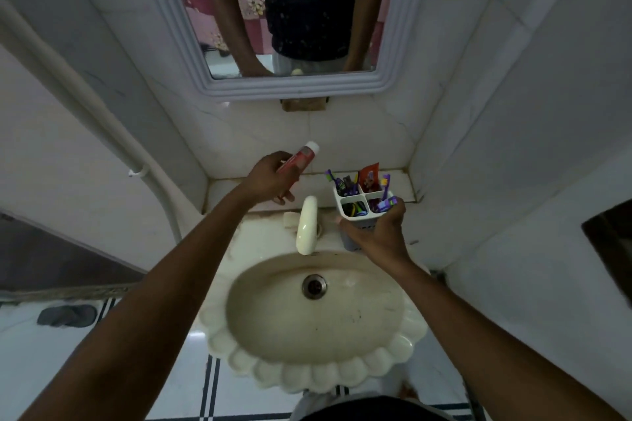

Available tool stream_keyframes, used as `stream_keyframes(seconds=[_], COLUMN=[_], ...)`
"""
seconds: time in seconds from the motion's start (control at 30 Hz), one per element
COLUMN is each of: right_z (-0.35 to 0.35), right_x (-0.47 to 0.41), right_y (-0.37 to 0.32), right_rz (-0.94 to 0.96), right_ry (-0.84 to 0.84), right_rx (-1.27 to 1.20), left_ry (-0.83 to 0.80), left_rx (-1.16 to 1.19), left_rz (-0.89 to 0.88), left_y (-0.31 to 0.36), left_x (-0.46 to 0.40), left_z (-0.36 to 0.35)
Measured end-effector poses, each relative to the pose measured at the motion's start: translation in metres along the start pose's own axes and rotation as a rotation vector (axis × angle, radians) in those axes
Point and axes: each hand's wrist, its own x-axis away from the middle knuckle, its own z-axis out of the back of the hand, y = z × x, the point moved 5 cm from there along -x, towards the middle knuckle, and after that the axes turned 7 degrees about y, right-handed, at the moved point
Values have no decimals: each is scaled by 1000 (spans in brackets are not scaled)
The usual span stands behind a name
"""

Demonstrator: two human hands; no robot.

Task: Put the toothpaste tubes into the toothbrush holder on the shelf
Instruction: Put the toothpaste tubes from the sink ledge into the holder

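My left hand (270, 179) is closed around a red toothpaste tube (301, 159), its white cap pointing up and to the right, above the left part of the shelf (225, 190). My right hand (378, 236) grips the side of the white four-compartment toothbrush holder (362, 207), which stands by the shelf's front edge, right of the tap. Several purple toothbrushes and an orange-red tube (371, 176) stick out of its back compartments. The holder's lower body is partly hidden by my fingers.
A cream tap (306, 224) stands between my hands over a scalloped cream sink (314, 314). A framed mirror (290, 17) hangs on the tiled wall above. A white pipe (102, 120) runs down the left wall. Tiled walls close in on both sides.
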Motion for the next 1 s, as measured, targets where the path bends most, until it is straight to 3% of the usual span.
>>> stream_keyframes(seconds=[0.1,0.33,0.5,0.77,1.0], right_z=[9,9,9,12,15], right_x=[-1,-3,1,-2,3], right_y=[1,-3,4,11,2], right_rz=[33,24,-6,7,16], right_ry=[-19,-27,-32,-61,-56], right_rx=[2,88,61,90,90], left_ry=[-79,89,22,128,41], left_rx=[-40,-459,-569,-586,-821], left_rz=[-109,-371,-353,-418,-412], left_y=[37,91,92,97,93], left_x=[20,43,49,56,53], left_z=[-3,-26,-59,-76,-100])
